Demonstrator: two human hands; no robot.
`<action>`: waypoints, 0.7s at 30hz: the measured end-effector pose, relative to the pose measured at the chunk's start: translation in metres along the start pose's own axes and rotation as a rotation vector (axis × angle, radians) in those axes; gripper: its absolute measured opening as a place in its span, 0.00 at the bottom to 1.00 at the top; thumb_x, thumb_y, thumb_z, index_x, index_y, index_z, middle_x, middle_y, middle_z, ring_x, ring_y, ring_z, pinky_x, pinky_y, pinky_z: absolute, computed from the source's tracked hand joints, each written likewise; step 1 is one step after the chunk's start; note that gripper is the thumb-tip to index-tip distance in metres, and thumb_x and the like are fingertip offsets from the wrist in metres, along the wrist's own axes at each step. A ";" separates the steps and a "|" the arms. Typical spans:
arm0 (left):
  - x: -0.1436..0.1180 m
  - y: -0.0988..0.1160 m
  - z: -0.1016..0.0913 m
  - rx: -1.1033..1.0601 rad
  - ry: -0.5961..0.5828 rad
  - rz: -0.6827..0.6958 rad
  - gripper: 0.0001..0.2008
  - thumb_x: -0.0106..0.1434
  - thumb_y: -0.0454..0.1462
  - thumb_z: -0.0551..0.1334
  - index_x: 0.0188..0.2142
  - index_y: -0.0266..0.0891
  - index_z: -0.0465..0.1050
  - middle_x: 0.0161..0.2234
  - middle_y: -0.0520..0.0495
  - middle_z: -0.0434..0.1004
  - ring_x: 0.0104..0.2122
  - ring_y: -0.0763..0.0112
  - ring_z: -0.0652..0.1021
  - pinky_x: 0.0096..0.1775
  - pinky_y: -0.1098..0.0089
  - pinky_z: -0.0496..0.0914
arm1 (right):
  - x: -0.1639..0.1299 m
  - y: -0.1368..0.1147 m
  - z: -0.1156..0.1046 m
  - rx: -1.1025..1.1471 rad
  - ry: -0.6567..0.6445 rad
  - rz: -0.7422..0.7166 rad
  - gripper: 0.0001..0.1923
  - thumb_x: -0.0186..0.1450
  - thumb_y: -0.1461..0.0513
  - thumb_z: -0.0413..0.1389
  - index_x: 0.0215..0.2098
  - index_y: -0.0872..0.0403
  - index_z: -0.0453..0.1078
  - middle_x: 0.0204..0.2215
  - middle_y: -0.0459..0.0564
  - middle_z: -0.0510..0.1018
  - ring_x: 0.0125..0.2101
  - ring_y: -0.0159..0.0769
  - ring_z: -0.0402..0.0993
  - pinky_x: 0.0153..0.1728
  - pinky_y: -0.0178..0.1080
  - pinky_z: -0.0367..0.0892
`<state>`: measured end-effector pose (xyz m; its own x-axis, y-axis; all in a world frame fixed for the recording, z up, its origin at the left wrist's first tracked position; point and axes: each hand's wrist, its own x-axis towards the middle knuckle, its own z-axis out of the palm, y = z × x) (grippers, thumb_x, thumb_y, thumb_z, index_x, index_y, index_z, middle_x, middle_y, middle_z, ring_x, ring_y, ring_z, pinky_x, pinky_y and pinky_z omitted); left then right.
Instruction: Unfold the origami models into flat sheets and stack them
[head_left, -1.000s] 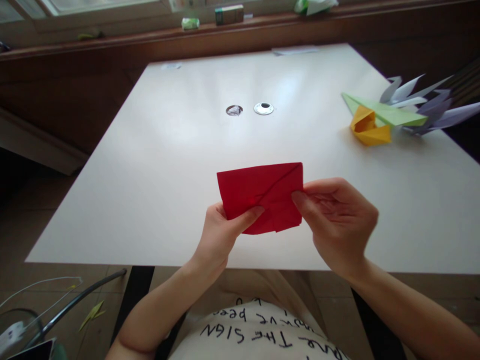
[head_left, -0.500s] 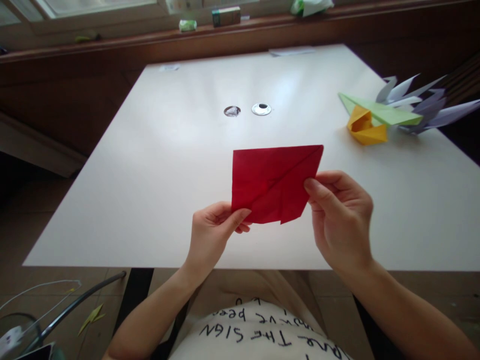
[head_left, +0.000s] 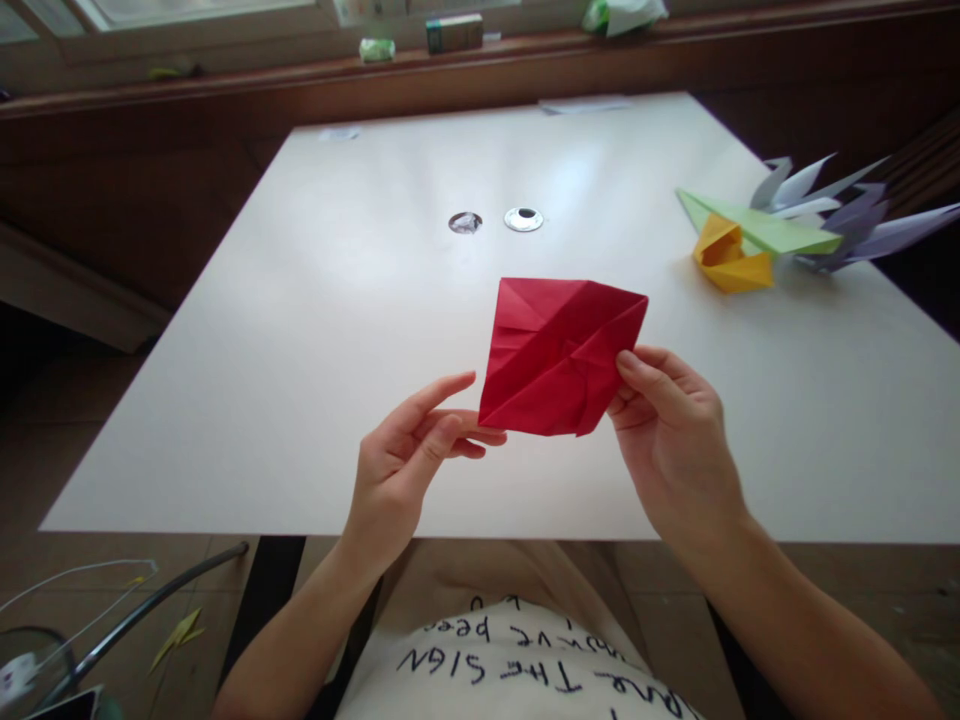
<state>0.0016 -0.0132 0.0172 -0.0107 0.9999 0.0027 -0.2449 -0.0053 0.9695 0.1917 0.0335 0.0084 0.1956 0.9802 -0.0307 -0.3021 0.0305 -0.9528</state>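
A folded sheet of red origami paper [head_left: 551, 350] is held up above the white table, its creased face toward me. My right hand [head_left: 671, 425] pinches its right edge between thumb and fingers. At the paper's lower left corner, my left hand [head_left: 412, 455] has its fingers spread, the thumb and index finger apart. Some left fingertips pass behind or against that corner; whether they touch it I cannot tell.
On the table's right side [head_left: 847, 400] lie an orange folded paper piece [head_left: 731, 258], a light green folded paper [head_left: 780, 225] and pale purple folded paper [head_left: 862, 225]. Two round grommets [head_left: 523, 219] are set in the tabletop. A small box [head_left: 454, 34] stands on the windowsill.
My left thumb has lifted off the red paper and the hand has opened, shifting left. The paper has turned in my right hand, showing a more creased face.
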 end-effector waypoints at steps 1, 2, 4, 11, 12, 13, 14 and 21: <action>-0.001 0.001 0.000 -0.020 0.000 -0.003 0.13 0.63 0.39 0.57 0.46 0.43 0.72 0.31 0.49 0.81 0.32 0.70 0.80 0.32 0.74 0.74 | -0.001 0.001 0.000 0.002 -0.007 0.004 0.02 0.59 0.64 0.57 0.28 0.51 0.70 0.26 0.41 0.77 0.27 0.28 0.74 0.31 0.32 0.72; -0.002 0.001 -0.001 -0.028 -0.007 -0.006 0.14 0.63 0.41 0.55 0.45 0.42 0.72 0.32 0.47 0.80 0.33 0.68 0.80 0.32 0.73 0.74 | -0.002 0.001 -0.001 0.000 -0.015 0.009 0.02 0.59 0.64 0.56 0.28 0.51 0.70 0.25 0.41 0.77 0.27 0.28 0.74 0.31 0.32 0.72; -0.003 0.000 -0.001 -0.003 -0.047 -0.017 0.17 0.62 0.47 0.55 0.44 0.41 0.73 0.35 0.45 0.80 0.34 0.65 0.80 0.32 0.71 0.74 | -0.004 0.003 0.000 0.004 -0.021 0.024 0.02 0.59 0.64 0.56 0.29 0.51 0.70 0.26 0.42 0.77 0.28 0.28 0.75 0.31 0.33 0.72; -0.002 -0.014 0.010 0.134 -0.032 -0.067 0.10 0.56 0.44 0.63 0.31 0.39 0.77 0.30 0.47 0.79 0.30 0.68 0.77 0.33 0.70 0.74 | -0.021 0.015 0.011 0.067 0.038 -0.018 0.02 0.57 0.63 0.59 0.30 0.50 0.69 0.29 0.42 0.77 0.32 0.31 0.75 0.36 0.37 0.72; 0.000 -0.015 0.011 0.128 0.018 -0.065 0.10 0.56 0.43 0.63 0.28 0.39 0.76 0.29 0.48 0.79 0.29 0.69 0.77 0.32 0.70 0.74 | -0.023 0.016 0.011 0.065 0.023 -0.012 0.02 0.57 0.62 0.59 0.30 0.50 0.69 0.29 0.42 0.77 0.32 0.31 0.75 0.35 0.38 0.72; 0.002 -0.015 0.012 0.124 0.063 -0.060 0.10 0.56 0.42 0.63 0.27 0.38 0.76 0.28 0.49 0.79 0.28 0.70 0.76 0.30 0.71 0.73 | -0.025 0.017 0.012 0.062 0.000 -0.005 0.03 0.57 0.63 0.58 0.30 0.51 0.69 0.29 0.42 0.77 0.32 0.31 0.74 0.35 0.38 0.72; 0.003 -0.015 0.011 0.126 0.099 -0.056 0.09 0.56 0.42 0.63 0.27 0.38 0.76 0.27 0.50 0.78 0.26 0.72 0.75 0.28 0.71 0.73 | -0.026 0.017 0.011 0.052 -0.029 0.002 0.03 0.58 0.63 0.58 0.31 0.51 0.69 0.29 0.42 0.77 0.32 0.32 0.74 0.35 0.38 0.72; 0.006 -0.003 -0.001 0.204 0.105 -0.037 0.05 0.55 0.38 0.64 0.27 0.40 0.77 0.23 0.53 0.77 0.21 0.75 0.73 0.23 0.74 0.70 | -0.025 0.002 0.003 -0.113 -0.142 -0.098 0.08 0.58 0.64 0.58 0.35 0.49 0.66 0.30 0.43 0.77 0.33 0.32 0.74 0.34 0.36 0.71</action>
<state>0.0010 -0.0072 0.0134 -0.1085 0.9929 -0.0491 -0.0465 0.0442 0.9979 0.1838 0.0100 0.0078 0.0833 0.9916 0.0990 -0.1801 0.1127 -0.9772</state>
